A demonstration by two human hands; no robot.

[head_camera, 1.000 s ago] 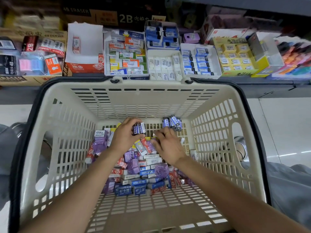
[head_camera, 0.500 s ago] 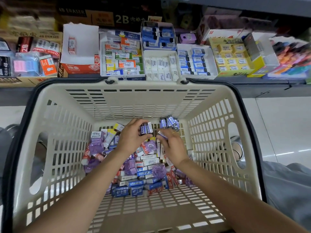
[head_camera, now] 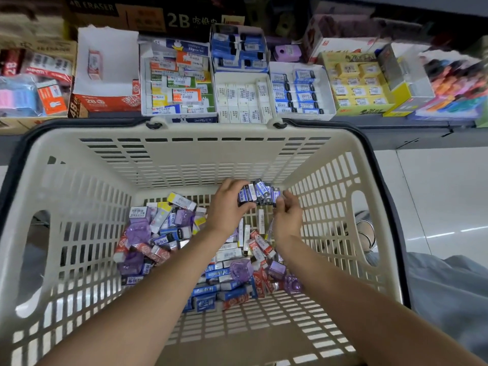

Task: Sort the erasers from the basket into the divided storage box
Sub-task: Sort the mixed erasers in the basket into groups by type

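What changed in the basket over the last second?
The left hand and right hand rose from the pile and came together, now jointly gripping one bunch of blue erasers that were earlier split between them. The basket and shelf boxes are unchanged.

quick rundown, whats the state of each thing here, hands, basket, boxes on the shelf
left hand: grips a bunch of blue erasers, lifted above the pile
right hand: fingers curled at the bunch's right end
basket: loose pile of mixed erasers on its floor
blue eraser box: open, partly filled
white eraser box: open, full rows
red 2B box: open, one eraser standing inside
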